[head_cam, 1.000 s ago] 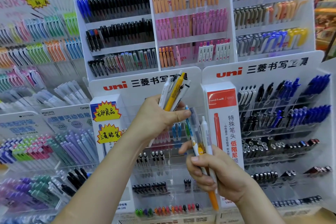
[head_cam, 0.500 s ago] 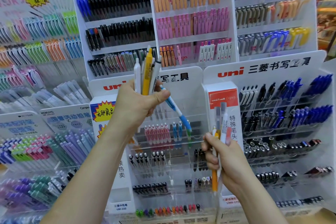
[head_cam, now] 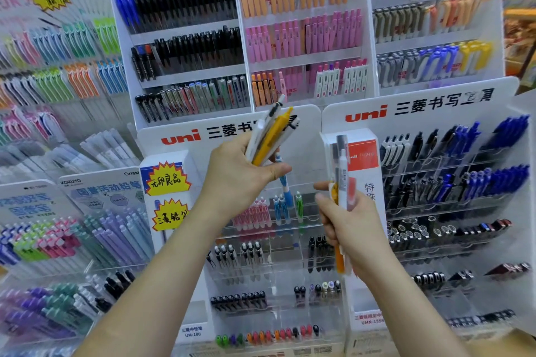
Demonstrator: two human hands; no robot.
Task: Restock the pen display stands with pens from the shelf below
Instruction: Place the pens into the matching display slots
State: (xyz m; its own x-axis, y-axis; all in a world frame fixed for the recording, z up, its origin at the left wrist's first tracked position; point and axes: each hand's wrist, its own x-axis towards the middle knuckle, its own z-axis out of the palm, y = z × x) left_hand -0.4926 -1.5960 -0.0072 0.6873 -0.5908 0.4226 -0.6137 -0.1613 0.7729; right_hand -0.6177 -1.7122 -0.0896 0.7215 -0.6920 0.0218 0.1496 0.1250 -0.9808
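Facing two clear pen stands, we hold pens in both hands. Our left hand (head_cam: 240, 175) is closed round a fan of pens (head_cam: 271, 139), several white and one yellow, with the thumb pressed across their barrels. The tops point up and to the right, in front of the white header of the middle stand (head_cam: 179, 151). A blue-and-white pen (head_cam: 285, 185) slants down from beneath that thumb; we cannot tell whether it sits in the same grip.

Our right hand (head_cam: 352, 229), lower and to the right, is curled round an upright bundle (head_cam: 342, 180): a clear grey pen, a white pen and an orange pen (head_cam: 339, 262) whose end shows below the fingers. The two hands are near each other but apart. The bundle stands in front of a red-and-white panel (head_cam: 364, 153) at the left edge of the right stand (head_cam: 412, 124), whose tiers carry black and blue pens.

In the middle stand, the upper tier holds a row of pink pens (head_cam: 252, 216), with blue pens (head_cam: 280, 209) and a green pen (head_cam: 298, 206) just beside them. Lower tiers hold black-capped pens, and the bottom tier a row of mixed colours (head_cam: 266, 336). Two yellow starburst labels (head_cam: 166, 180) sit on this stand's left panel. Behind both stands rise wall racks (head_cam: 185, 27) of black, orange, pink and purple pens.
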